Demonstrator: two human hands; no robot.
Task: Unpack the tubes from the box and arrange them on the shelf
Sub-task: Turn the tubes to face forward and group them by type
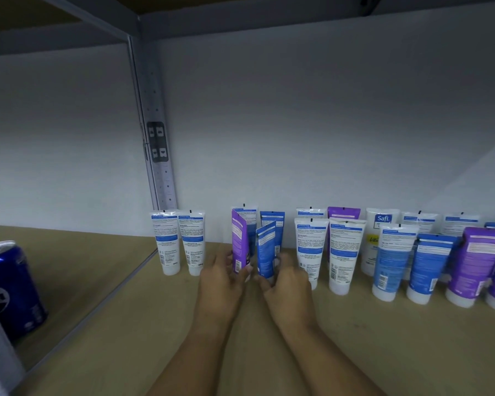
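2 tubes were going down at once: left hand (222, 277) had its grip pinched on the purple tube (239, 242), right hand (287, 278) on the blue tube (266, 250), both low over the shelf (355, 338). Best bet was setting them cap-down, squared into the gap between the white tubes (180, 241).

White, blue and purple tubes (310, 247); blue can (10, 284); tan shelf (355, 352).

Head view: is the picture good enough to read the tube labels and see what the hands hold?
Head view: dim, bluish light; the wide lens bends the shelf post. Label print is too soft to read, apart from large lettering on one white tube. The left hand holds a purple tube and the right hand a blue tube, both slightly blurred. The blue can at the left edge looks stretched.
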